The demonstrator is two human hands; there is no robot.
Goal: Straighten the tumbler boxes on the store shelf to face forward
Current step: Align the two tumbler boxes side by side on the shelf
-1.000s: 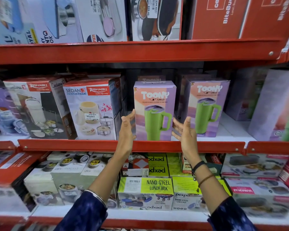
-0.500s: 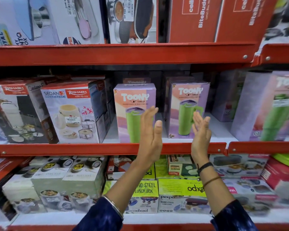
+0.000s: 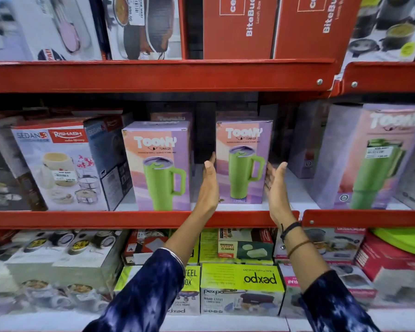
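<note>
Two purple-and-peach Toony tumbler boxes with a green mug printed on them stand on the middle red shelf [image 3: 139, 219]. The left box [image 3: 157, 165] faces forward near the shelf's front. The right box [image 3: 243, 161] stands a little further back, its front towards me. My left hand [image 3: 210, 182] lies flat against that box's left side and my right hand [image 3: 274, 185] against its right side, fingers straight. A third Toony box [image 3: 374, 156] stands at the far right, angled and blurred. More Toony boxes stand behind in the dark.
Rishabh Sedan lunch-pack boxes [image 3: 58, 164] crowd the middle shelf's left. Red BiteBuddy boxes [image 3: 240, 25] fill the shelf above. Green Pexpo lunch boxes [image 3: 241, 288] sit on the lower shelf under my arms. A gap of white shelf lies between the two tumbler boxes.
Both hands moved right, from either side of the left tumbler box to either side of the right one. The view shifted right too.
</note>
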